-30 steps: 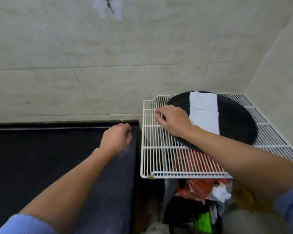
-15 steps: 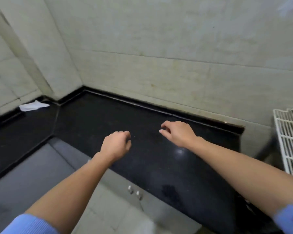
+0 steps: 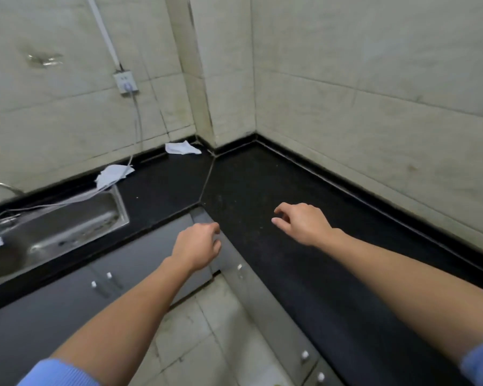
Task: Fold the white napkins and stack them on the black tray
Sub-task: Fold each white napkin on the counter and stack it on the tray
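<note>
At the bottom edge, two blue sleeves (image 3: 56, 373) show, and bare forearms reach forward from them. Below the arms lies a pale tiled floor (image 3: 207, 344), and grey cabinet doors (image 3: 67, 302) with small white knobs (image 3: 109, 275) stand under the worktop.

Further forward, the left hand (image 3: 197, 246) hangs over the inner corner of the cabinets. Its back is turned up, its fingers are loosely curled downward, and it holds nothing. The right hand (image 3: 301, 222) hovers over the black countertop (image 3: 276, 185). Its fingers are half bent, the thumb and forefinger are apart, and nothing is between them.

To the left, a steel sink (image 3: 67, 227) is set into the countertop, with a white piece at its near left edge that I cannot identify. Just beyond the sink's far corner lies a crumpled white napkin (image 3: 113, 175), partly over the rim. A second white napkin (image 3: 182, 148) lies farther back on the countertop, close to the wall and near the corner. Both are well apart from the hands.

On the tiled wall above, a white socket (image 3: 125, 84) has a cable (image 3: 138, 118) that runs down toward the first napkin.
</note>
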### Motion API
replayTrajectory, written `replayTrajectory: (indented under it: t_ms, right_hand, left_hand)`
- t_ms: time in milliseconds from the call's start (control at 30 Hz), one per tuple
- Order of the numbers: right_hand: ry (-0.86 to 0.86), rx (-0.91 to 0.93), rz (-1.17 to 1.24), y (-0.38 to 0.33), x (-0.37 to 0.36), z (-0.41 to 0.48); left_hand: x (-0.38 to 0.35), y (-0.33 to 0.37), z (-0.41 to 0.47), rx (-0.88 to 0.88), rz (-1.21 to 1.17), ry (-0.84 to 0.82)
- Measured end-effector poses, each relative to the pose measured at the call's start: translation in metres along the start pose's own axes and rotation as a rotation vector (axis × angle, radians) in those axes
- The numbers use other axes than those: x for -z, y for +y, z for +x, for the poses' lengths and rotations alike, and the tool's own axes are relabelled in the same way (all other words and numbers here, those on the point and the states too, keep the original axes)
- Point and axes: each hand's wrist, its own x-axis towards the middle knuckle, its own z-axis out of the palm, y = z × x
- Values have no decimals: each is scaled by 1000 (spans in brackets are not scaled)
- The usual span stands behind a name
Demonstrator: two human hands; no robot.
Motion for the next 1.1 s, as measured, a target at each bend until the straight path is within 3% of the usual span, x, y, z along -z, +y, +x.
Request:
replayTrajectory:
  t_ms: [500, 867, 1100]
  right_hand:
    - [-117, 251, 12, -113, -64, 285]
    - [-163, 134, -36, -187, -126, 468]
    - [-247, 78, -55, -199, -157, 552]
  left_hand:
    - [13, -210, 113, 305, 15, 28]
    - [14, -388, 243, 257, -6, -11]
    - [-12, -458, 309, 225, -65, -79]
